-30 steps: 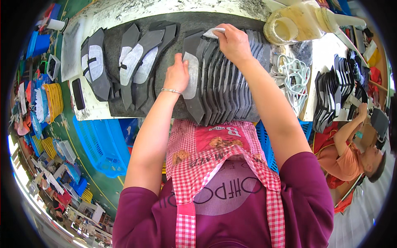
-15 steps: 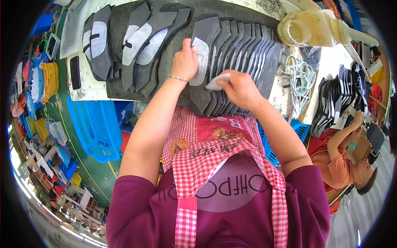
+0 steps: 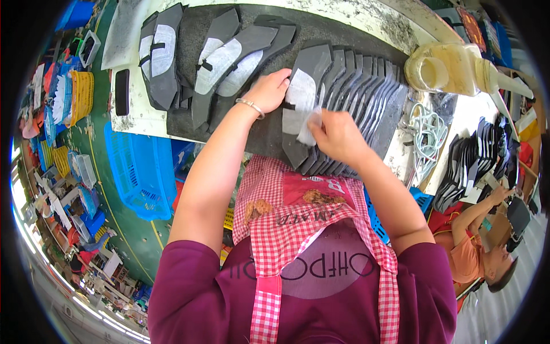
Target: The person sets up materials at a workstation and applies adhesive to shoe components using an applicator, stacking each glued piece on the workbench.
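A row of overlapping dark grey, angular flat panels (image 3: 358, 80) lies on a black mat, most showing only their edges. The front panel (image 3: 316, 60) has a pale, rounded patch (image 3: 302, 89) with a small dark tab at its left edge. My left hand (image 3: 268, 94) is closed at that panel's left edge, fingertips against it; part of the grip is hidden. Pinched in my right hand (image 3: 342, 136) is a thin, whitish, translucent piece (image 3: 307, 131), held over the lower part of the patch. More patched panels (image 3: 219, 67) lie overlapped to the left.
At the back right stands a cloudy yellowish container (image 3: 444, 67) with a round opening. Near it lies a coiled pale cord (image 3: 428, 137). A dark phone (image 3: 122, 92) rests at the table's left end, above a blue basket (image 3: 140, 178). Another person (image 3: 478, 229) sits at right beside stacked panels.
The view has shifted, so the table sits lower and farther right. My right hand has brought the whitish piece onto the front panel's lower patch area; a dark tab now shows there.
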Demonstrator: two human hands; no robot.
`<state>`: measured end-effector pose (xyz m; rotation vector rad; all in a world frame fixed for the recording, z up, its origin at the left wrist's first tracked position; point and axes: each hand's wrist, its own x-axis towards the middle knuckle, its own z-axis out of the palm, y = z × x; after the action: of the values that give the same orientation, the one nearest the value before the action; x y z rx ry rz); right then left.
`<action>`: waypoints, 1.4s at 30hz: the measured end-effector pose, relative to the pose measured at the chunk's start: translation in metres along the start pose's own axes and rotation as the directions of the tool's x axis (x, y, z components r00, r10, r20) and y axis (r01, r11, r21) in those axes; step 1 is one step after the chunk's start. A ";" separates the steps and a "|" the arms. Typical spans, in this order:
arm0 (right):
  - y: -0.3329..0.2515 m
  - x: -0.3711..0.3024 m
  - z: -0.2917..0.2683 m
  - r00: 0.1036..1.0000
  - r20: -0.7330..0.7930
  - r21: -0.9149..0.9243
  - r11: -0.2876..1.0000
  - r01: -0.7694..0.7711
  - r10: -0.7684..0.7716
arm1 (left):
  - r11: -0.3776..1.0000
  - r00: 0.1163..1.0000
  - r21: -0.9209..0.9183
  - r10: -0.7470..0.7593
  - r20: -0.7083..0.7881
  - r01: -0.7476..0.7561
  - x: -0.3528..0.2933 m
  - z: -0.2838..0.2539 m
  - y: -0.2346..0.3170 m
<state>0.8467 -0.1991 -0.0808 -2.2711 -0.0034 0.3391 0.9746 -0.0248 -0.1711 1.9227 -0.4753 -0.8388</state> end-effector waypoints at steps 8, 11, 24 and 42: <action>-0.050 0.085 -0.001 0.989 0.144 0.154 0.988 0.005 -0.027 | 0.563 0.964 0.788 -0.064 -0.259 0.249 -0.011 -0.148 0.028; -0.061 0.121 0.032 0.978 0.208 -0.034 0.999 0.016 -0.009 | 0.780 0.976 0.609 -0.212 0.039 0.145 0.006 -0.167 0.023; 0.062 0.039 -0.088 0.449 -0.753 0.559 0.827 0.051 0.481 | 0.483 0.962 -0.856 -0.269 0.056 0.184 -0.050 -0.170 0.011; 0.216 -0.041 -0.161 0.457 -0.511 0.858 0.395 0.330 0.728 | 0.905 0.974 -0.409 0.023 -0.227 -0.116 -0.048 -0.058 0.041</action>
<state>0.8235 -0.4664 -0.1295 -0.9986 0.9006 -0.6563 0.9846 0.0222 -0.1001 1.5614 -0.2061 -0.6144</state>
